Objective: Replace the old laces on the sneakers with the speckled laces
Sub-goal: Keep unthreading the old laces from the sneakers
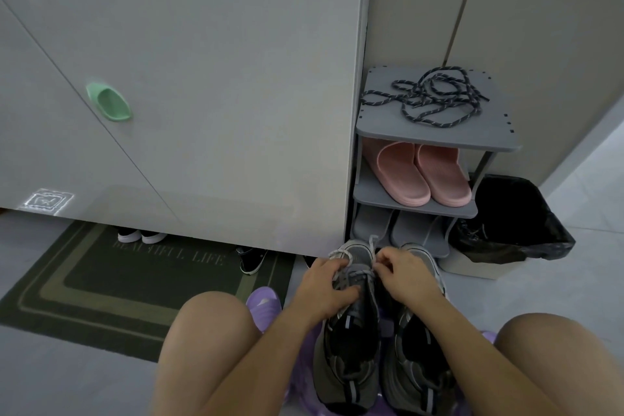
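Sneakers point(351, 358), grey-black, stand paired; the left hand point(326, 284) grips one's upper, the right hand point(403, 277) pinches its pale old lace point(372, 242). Dark speckled laces point(432, 98) lie tangled on the rack point(435, 140).

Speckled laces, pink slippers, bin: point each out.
speckled laces point(435, 93), head view, middle of the tangle.
pink slippers point(400, 170), head view, left slipper's strap.
bin point(506, 209), head view, black liner inside.

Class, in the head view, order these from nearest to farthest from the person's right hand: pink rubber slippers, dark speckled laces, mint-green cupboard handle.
1. Pink rubber slippers, middle rack shelf, just beyond the right hand.
2. Dark speckled laces, top shelf.
3. Mint-green cupboard handle, far left.
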`<state>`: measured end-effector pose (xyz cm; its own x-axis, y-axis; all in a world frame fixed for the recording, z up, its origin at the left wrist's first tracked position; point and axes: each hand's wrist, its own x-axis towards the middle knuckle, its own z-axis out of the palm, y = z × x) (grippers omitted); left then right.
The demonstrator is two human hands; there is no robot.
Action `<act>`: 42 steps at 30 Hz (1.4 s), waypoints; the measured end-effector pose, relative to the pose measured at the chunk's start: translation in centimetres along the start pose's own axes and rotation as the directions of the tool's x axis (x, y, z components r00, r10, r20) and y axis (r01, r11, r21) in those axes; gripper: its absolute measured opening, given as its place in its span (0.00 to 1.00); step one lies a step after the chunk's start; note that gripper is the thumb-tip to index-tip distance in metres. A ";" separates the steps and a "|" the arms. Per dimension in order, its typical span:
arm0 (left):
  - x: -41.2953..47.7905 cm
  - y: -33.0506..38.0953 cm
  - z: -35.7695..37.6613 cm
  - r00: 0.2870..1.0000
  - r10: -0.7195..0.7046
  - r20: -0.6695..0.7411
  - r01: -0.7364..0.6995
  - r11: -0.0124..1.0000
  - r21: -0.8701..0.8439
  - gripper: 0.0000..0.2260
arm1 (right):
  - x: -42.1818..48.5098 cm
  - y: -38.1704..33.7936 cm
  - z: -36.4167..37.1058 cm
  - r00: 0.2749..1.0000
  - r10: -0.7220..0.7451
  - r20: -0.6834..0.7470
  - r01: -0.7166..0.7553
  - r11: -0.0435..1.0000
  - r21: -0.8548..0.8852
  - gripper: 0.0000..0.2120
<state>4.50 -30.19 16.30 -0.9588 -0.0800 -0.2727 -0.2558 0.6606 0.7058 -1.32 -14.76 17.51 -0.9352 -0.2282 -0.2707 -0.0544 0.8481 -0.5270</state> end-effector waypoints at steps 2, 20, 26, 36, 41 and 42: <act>0.1 -0.1 0.0 1.000 -0.002 0.002 0.002 1.000 -0.003 0.26 | 0.0 -0.2 0.1 0.999 0.015 -0.029 -0.016 1.000 -0.019 0.07; 1.5 0.2 -0.2 0.994 -0.055 -0.091 0.041 0.988 -0.151 0.12 | -1.4 -0.4 -0.6 0.995 -0.096 -0.009 0.095 0.993 -0.076 0.13; 2.8 0.2 0.3 0.983 -0.091 -0.157 0.077 0.993 -0.090 0.06 | -3.6 -2.0 -0.7 0.984 -0.164 0.074 0.179 0.944 -0.277 0.18; 3.1 1.3 -2.2 0.918 -0.134 -0.373 -0.006 0.936 -0.353 0.04 | -5.3 -1.8 2.3 0.981 -0.184 0.062 0.193 0.895 -0.402 0.11; 2.0 1.7 -5.4 0.860 -0.247 -0.446 -0.141 0.726 -0.673 0.03 | -5.1 -1.5 2.5 0.980 -0.192 0.060 0.200 0.900 -0.388 0.12; 1.7 1.6 -5.9 0.844 -0.266 -0.466 -0.181 0.676 -0.714 0.04 | -5.1 -1.5 2.6 0.979 -0.195 0.056 0.201 0.900 -0.387 0.12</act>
<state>1.75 -33.70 20.86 -0.7990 -0.5906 -0.1131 -0.0876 -0.0717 0.9936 4.39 -16.06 17.59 -0.8856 -0.4157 -0.2073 -0.3728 0.9023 -0.2165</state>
